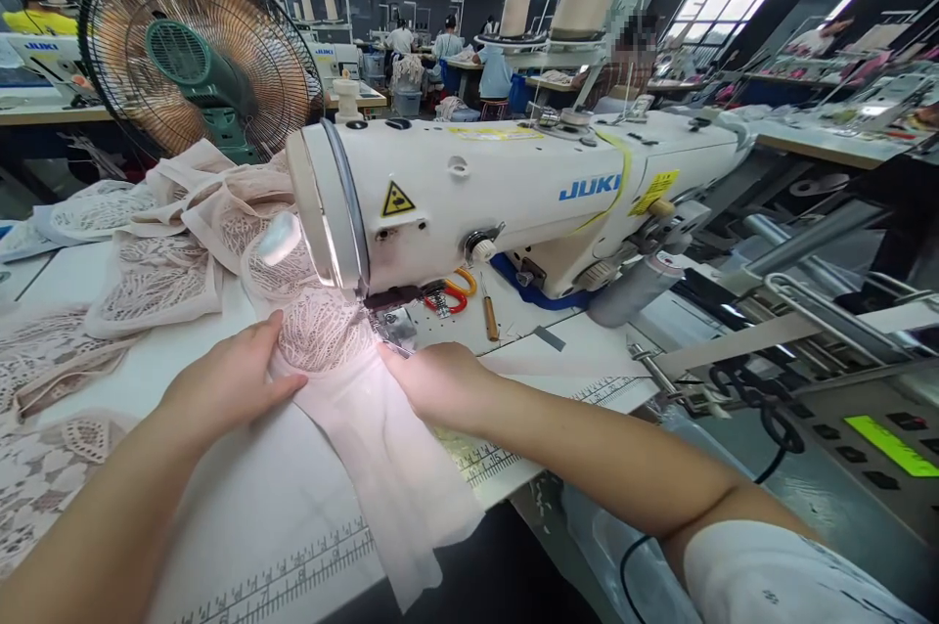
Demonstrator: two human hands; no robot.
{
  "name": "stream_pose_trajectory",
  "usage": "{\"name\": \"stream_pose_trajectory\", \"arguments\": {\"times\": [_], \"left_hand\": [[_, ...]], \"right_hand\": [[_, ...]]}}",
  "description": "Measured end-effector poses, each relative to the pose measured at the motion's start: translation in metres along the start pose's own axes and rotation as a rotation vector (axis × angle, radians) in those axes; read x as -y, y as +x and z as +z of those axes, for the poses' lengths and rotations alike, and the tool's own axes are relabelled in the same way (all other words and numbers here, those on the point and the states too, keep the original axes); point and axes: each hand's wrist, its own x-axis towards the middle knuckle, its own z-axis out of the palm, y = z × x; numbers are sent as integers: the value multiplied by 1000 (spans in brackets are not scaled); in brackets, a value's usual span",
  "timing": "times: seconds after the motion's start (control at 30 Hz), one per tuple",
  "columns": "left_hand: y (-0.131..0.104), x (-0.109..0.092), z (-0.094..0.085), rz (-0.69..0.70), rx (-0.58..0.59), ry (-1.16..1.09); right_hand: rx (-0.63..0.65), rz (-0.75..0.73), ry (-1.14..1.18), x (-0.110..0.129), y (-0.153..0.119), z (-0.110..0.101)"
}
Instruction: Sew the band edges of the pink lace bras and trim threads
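A pale pink lace bra (323,335) lies under the needle end of a white JUKI sewing machine (455,203), its plain fabric band (396,468) draping over the table's front edge. My left hand (227,379) rests at the left side of the lace cup, thumb and forefinger spread apart against the cloth. Close beside the metal presser foot (388,326), my right hand (436,384) is closed at the cup's right edge, with the bra's cloth at its fingertips. Most of the right fingers are hidden behind the hand.
More lace bra pieces (165,267) are heaped on the left. Red-handled scissors (444,299) and a wooden-handled screwdriver (490,316) lie beneath the machine arm. A large fan (198,57) stands behind; a metal tape feeder (778,311) and control box (872,438) are at right. People work farther back.
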Motion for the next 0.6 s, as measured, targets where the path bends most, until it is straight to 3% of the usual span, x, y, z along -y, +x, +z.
{"name": "stream_pose_trajectory", "arguments": {"times": [0.1,0.3,0.53,0.6], "left_hand": [[2,0,-2,-59,43,8],[7,1,0,-47,12,12],[9,2,1,-103,-65,39],[4,-6,0,-99,-144,81]], "right_hand": [[-17,-1,-5,-1,1,4],[-60,-6,84,-4,3,9],[-44,-25,2,-4,-6,4],[-36,-42,5,-6,-14,2]]}}
